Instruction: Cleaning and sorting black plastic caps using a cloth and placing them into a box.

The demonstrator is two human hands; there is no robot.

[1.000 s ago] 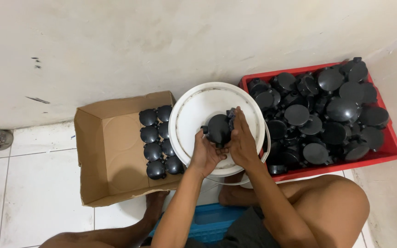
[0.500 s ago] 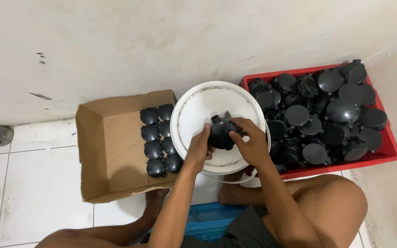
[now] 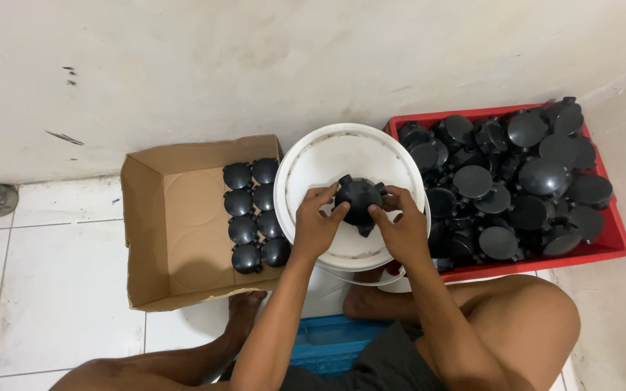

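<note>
With both hands, left and right, gripping the black round part only by fingertips, I fear it slipping onto the white bucket lid.

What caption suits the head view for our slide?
Both hands, left hand and right hand, hold a black round part over a white bucket.

Round black plastic part, held over white bucket lid.

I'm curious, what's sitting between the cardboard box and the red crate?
In the head view, a white bucket sits there; both hands hold a black round part over it.
</note>
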